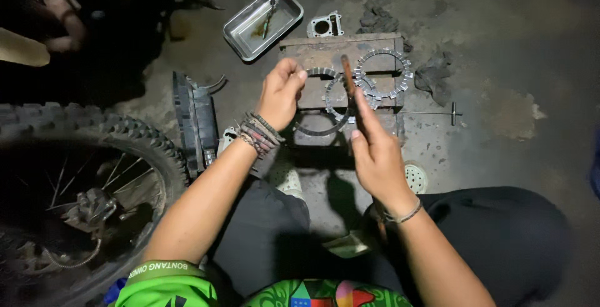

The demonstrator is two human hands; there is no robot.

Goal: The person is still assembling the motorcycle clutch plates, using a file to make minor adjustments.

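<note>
Stained concrete floor fills the scene, with a low wooden block set before the crouching person. The left hand has its fingers curled shut around a toothed clutch ring, of which only an arc shows above the thumb. The right hand pinches a thin brownish disc edge-on between thumb and extended fingers, held upright over the block. More toothed rings lie flat on the block just behind both hands (some overlapping). A metal tray sits on the floor beyond, with an engine cylinder beside it. A T-handle wrench lies to the right, a knobby motorcycle tyre to the left.
</note>
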